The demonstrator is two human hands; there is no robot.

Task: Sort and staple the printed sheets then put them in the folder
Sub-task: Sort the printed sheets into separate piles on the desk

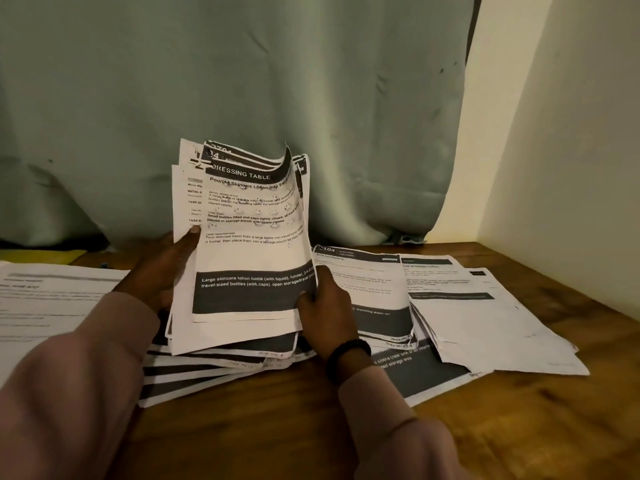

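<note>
A thick stack of printed sheets (249,244) stands tilted up from the wooden table (277,427), its top page headed "DRESSING TABLE". My left hand (162,268) holds the stack's left edge, thumb on the front page. My right hand (325,306) grips the lower right corner of the front sheets. The stack's lower sheets (214,368) fan out flat on the table. More printed sheets (450,306) lie spread to the right. No stapler or folder is clearly visible.
A pale green curtain (242,81) hangs just behind the table. A cream wall (571,133) closes the right side. Other white sheets (52,299) lie at the left, with something yellow (41,256) behind them.
</note>
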